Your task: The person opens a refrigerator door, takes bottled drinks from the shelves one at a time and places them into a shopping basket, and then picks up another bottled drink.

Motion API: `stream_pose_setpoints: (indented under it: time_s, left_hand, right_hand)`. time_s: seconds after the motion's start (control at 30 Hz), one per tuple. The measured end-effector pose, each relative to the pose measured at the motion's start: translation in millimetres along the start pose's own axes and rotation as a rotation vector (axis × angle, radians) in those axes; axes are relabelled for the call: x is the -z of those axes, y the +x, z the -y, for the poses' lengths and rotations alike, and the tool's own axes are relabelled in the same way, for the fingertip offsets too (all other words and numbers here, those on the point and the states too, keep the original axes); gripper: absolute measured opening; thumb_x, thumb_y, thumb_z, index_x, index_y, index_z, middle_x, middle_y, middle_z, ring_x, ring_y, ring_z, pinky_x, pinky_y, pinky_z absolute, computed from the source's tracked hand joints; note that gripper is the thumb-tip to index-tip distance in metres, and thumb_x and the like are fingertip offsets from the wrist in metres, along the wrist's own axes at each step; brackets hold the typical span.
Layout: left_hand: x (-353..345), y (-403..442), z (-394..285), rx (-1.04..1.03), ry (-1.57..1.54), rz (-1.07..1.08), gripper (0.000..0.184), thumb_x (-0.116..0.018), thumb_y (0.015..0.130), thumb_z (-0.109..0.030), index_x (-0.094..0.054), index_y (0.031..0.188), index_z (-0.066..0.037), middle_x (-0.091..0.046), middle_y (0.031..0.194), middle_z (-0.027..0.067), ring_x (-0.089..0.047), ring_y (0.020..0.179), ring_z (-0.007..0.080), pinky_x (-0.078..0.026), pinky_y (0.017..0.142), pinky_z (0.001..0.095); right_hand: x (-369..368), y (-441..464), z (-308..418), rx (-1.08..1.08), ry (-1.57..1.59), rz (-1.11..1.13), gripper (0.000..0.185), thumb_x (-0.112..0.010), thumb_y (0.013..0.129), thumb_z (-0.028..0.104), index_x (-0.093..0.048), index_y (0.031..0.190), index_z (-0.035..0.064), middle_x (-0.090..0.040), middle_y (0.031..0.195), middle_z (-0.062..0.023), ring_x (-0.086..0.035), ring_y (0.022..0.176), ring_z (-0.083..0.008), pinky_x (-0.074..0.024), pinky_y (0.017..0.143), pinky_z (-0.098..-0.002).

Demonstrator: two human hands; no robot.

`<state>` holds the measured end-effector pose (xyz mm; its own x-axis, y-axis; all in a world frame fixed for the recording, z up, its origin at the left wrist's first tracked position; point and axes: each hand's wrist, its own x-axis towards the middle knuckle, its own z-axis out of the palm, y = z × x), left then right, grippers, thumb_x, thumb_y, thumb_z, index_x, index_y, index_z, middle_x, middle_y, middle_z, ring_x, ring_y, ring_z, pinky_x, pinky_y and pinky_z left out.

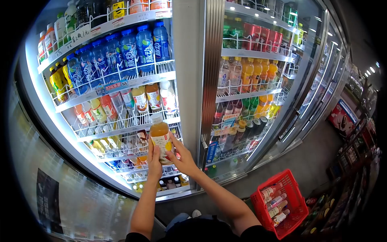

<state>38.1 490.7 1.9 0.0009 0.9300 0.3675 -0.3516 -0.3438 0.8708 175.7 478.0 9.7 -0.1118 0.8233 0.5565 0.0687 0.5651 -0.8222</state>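
Observation:
A bottle of amber drink [160,135] with a white cap and a pale label stands upright between my two hands, in front of the lit shelves of an open fridge. My left hand [154,161] is closed around its left side. On the lower right side, my right hand [182,157] wraps its fingers and thumb around the bottle. Behind the bottle is a wire shelf [129,123]; the row above it holds juice bottles [140,99]. Blue bottles [129,52] fill the shelf higher up.
A red basket [300,207] with several bottles lying in it is on the floor at the lower right. The metal door frame [209,80] stands right of the open section. A glass door [80,193] is at the lower left. More drink shelves are behind glass at right.

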Motion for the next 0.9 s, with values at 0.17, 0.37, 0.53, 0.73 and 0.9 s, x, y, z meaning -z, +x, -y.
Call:
stream_pose_setpoints:
  time_s: [0.17, 0.37, 0.53, 0.73, 0.9]
  left_hand:
    - [-15, -31, -2, 0.039, -0.208, 0.137, 0.056, -0.04, 0.102, -0.019, -0.021, 0.153, -0.007, -0.04, 0.146, 0.0105, -0.045, 0.128, 0.0189, -0.036, 0.106, 0.0301]
    - [-22, -85, -9, 0.257, -0.093, 0.214, 0.055, -0.043, 0.101, -0.022, -0.024, 0.153, -0.016, -0.047, 0.139, 0.0085, -0.048, 0.124, 0.0174, -0.04, 0.1, 0.0305]
    - [-40, -141, 8, 0.307, -0.105, 0.308, 0.054, -0.045, 0.101, -0.022, -0.027, 0.152, -0.016, -0.053, 0.112, 0.0025, -0.05, 0.095, 0.0099, -0.041, 0.079, 0.024]
    - [-82, -196, 7, 0.492, -0.119, 0.427, 0.059, -0.044, 0.101, -0.022, -0.021, 0.155, -0.018, -0.053, 0.113, 0.0014, -0.051, 0.097, 0.0099, -0.042, 0.08, 0.0231]
    - [-113, -231, 20, 0.513, -0.186, 0.459, 0.058, -0.043, 0.1, -0.021, -0.023, 0.154, -0.017, -0.051, 0.105, -0.0002, -0.05, 0.088, 0.008, -0.041, 0.074, 0.0202]
  right_hand:
    - [10, -45, 13, 0.005, 0.008, -0.112, 0.063, -0.059, 0.094, 0.012, -0.03, 0.151, 0.0071, -0.048, 0.139, -0.0194, -0.053, 0.12, -0.0236, -0.0439, 0.097, -0.0322]
    - [15, -112, 37, -0.12, 0.135, -0.172, 0.065, -0.055, 0.098, 0.013, -0.021, 0.153, 0.0048, -0.044, 0.143, -0.0143, -0.05, 0.124, -0.019, -0.0425, 0.102, -0.0318]
    - [21, -184, 53, -0.206, 0.144, -0.306, 0.065, -0.056, 0.098, 0.014, -0.022, 0.153, 0.0041, -0.046, 0.142, -0.015, -0.051, 0.123, -0.0193, -0.0438, 0.1, -0.0319]
    - [52, -253, 82, -0.221, 0.036, -0.446, 0.065, -0.056, 0.098, 0.015, -0.023, 0.153, 0.007, -0.05, 0.138, -0.0133, -0.055, 0.115, -0.0175, -0.0459, 0.096, -0.0309]
    - [68, -301, 98, -0.347, 0.06, -0.507, 0.064, -0.056, 0.098, 0.015, -0.024, 0.153, 0.0098, -0.049, 0.14, -0.0121, -0.052, 0.119, -0.0173, -0.0433, 0.099, -0.031]
